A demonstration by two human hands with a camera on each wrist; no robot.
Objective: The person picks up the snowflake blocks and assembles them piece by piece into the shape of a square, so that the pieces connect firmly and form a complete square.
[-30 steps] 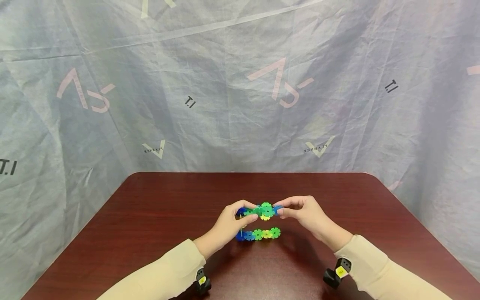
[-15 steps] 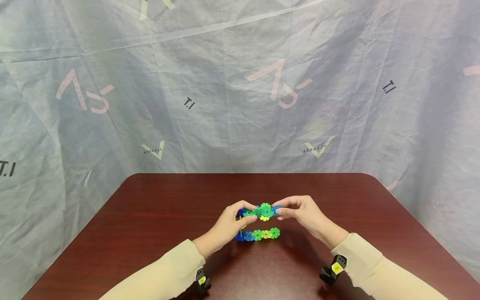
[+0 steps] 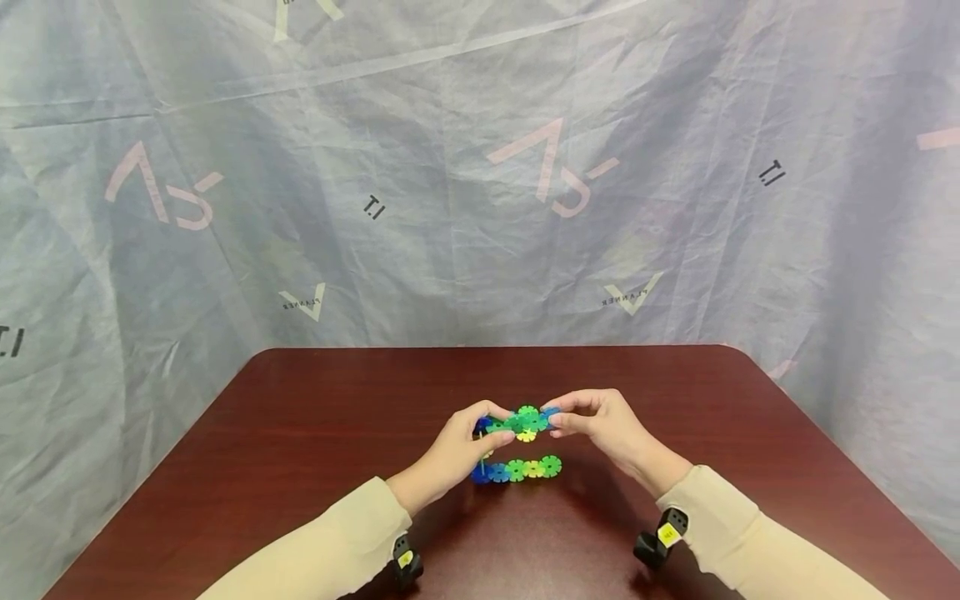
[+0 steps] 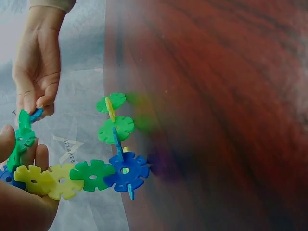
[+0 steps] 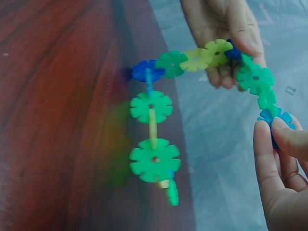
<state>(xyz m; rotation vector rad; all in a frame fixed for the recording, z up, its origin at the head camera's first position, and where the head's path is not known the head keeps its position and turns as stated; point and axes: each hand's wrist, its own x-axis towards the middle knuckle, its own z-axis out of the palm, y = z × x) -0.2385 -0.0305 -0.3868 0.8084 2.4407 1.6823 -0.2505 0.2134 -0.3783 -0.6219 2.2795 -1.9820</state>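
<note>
Toothed plastic discs, green, yellow and blue, are slotted together into an angled frame. Its lower row (image 3: pixel 516 471) runs close over the table, and a yellow and green side (image 4: pixel 61 181) rises to an upper row of green discs (image 5: pixel 255 78). My left hand (image 3: pixel 459 442) grips the upper row near its left corner, thumb in front, covering part of it. Between thumb and fingers, my right hand (image 3: pixel 606 423) pinches a blue disc (image 5: pixel 275 118) at the right end of that row. The blue disc overlaps the neighbouring green one in the right wrist view.
A dark red wooden table (image 3: pixel 315 433) lies under both hands. Behind it hangs a grey printed cloth (image 3: pixel 450 208). Each wrist carries a small black camera, one of them the right wrist camera (image 3: pixel 662 537).
My right hand and forearm have shifted slightly left, the blue disc still pinched against the row's end. The left hand keeps its grip in nearly the same place.
</note>
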